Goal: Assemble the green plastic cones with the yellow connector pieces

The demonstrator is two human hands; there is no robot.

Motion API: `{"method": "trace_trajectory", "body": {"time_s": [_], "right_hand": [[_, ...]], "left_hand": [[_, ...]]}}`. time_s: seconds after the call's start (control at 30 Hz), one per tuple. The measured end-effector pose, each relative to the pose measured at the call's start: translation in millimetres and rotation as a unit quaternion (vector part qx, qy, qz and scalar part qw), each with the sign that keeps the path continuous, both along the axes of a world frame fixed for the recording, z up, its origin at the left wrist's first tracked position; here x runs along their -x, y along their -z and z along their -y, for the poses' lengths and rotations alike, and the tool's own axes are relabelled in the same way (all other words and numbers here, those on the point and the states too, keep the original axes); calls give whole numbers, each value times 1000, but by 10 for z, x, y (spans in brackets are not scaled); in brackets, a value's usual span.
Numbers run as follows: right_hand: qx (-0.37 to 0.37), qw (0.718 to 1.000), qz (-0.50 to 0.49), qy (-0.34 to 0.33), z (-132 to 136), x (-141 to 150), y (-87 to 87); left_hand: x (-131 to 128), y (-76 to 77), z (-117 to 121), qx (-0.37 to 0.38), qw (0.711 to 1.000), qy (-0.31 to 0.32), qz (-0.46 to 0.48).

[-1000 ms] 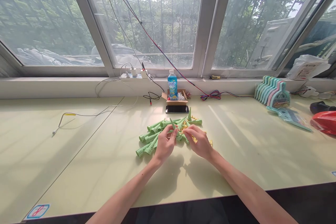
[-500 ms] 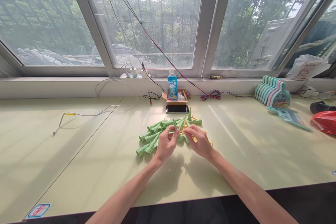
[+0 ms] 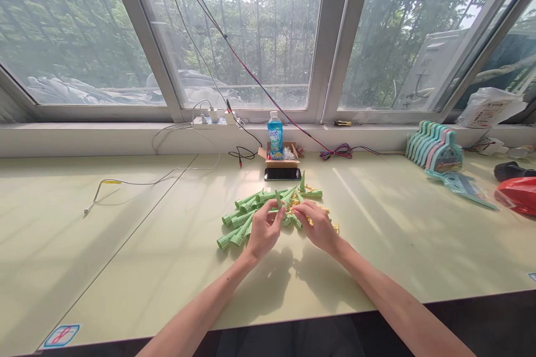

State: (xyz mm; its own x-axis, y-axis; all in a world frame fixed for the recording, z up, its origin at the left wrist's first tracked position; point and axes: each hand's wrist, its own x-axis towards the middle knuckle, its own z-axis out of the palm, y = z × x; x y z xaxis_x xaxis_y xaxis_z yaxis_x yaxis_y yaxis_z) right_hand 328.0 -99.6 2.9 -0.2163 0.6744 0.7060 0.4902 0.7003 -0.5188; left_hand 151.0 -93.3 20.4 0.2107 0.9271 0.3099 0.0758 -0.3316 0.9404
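My left hand (image 3: 267, 228) is closed around a green tapered plastic piece (image 3: 278, 199), whose pointed tip sticks up above the fingers. Close beside it on the right, my right hand (image 3: 317, 224) pinches a small yellow plastic piece (image 3: 290, 212) against the green one; how the two meet is partly hidden by fingertips. A heap of green ribbed plastic tubes (image 3: 234, 220) lies on the table behind and to the left of my left hand. Several little yellow pieces (image 3: 336, 227) lie partly under and behind my right hand.
Behind the heap are a black phone (image 3: 282, 174) and a small cardboard box (image 3: 281, 163) with a blue bottle (image 3: 275, 136). A cable (image 3: 138, 183) crosses the left side. Pastel plastic dustpans (image 3: 438, 145) and a red item (image 3: 519, 195) stand at the right. The table's front edge runs below my forearms.
Both hands stay in nearly the same place. The green piece's tip in my left hand has tilted slightly to the left.
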Motion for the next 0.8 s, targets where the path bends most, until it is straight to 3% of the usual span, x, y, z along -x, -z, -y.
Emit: {"method": "trace_trajectory", "body": {"time_s": [0.43, 0.8], "right_hand": [[18, 1000, 16, 20, 5, 10, -30], [24, 999, 19, 30, 14, 57, -14]], "left_hand": [[-14, -28, 23, -9, 1000, -5, 1], [16, 43, 10, -84, 995, 3, -47]]}}
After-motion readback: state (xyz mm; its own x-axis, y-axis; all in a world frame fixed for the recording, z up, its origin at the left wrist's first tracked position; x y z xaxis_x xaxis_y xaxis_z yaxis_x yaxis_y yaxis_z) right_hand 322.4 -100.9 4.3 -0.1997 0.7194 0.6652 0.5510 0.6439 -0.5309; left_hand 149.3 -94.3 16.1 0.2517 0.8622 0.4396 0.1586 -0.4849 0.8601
